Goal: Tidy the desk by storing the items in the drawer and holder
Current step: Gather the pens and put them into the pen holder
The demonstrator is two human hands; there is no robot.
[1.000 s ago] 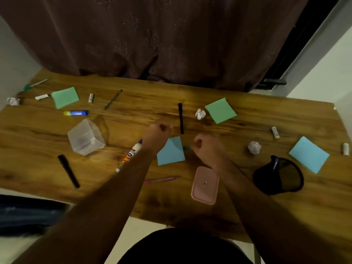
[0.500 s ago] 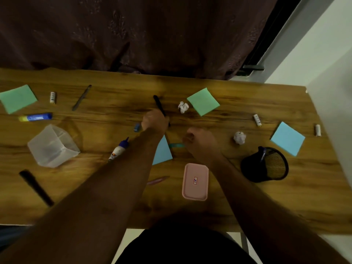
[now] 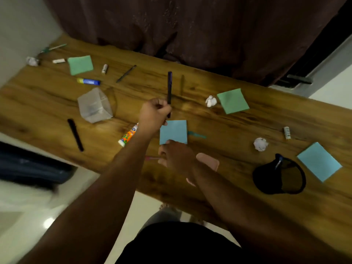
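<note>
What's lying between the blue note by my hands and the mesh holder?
Head view: a teal pen beside the blue note, then a crumpled paper ball nearer the mesh holder.

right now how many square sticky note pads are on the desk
4. A green pad far left, a green pad right of centre, a blue pad by the right hand, a blue pad beside the mesh holder. Arms may hide more.

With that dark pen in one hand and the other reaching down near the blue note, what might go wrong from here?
The left hand grips the dark pen only near its lower end, so it might tip or slip out on the way to the mesh holder. The holder lies on its side, so a pen pushed in could roll back out. The right hand reaches close to the blue note and may nudge it.
</note>
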